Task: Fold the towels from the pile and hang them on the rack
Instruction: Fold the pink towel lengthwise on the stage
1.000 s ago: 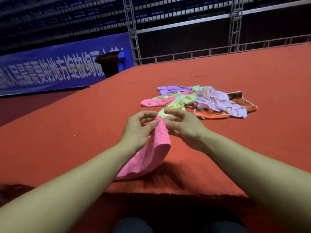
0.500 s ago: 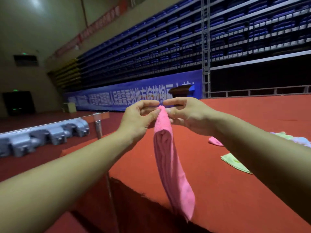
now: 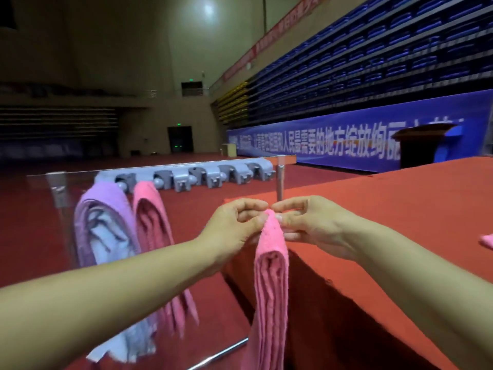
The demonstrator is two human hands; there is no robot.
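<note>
A folded pink towel (image 3: 270, 287) hangs straight down in the air, pinched at its top fold by my left hand (image 3: 234, 231) and my right hand (image 3: 314, 225), fingertips meeting at the fold. To the left stands the rack, a grey clip bar (image 3: 208, 174) on a clear panel. A purple towel (image 3: 104, 225) and another pink towel (image 3: 150, 222) hang from its two leftmost clips. The held towel is right of and nearer than the rack, level with the table's corner.
The red-covered table (image 3: 386, 214) lies to the right, its corner below my hands. A pink scrap of the towel pile (image 3: 486, 240) shows at the right edge. A metal post (image 3: 280, 180) holds the panel. A dark lectern (image 3: 418, 145) and blue banner stand behind.
I lifted the pink towel off the table and carried it left, away from the pile. My view swung left, bringing the rack and its two hung towels into sight.
</note>
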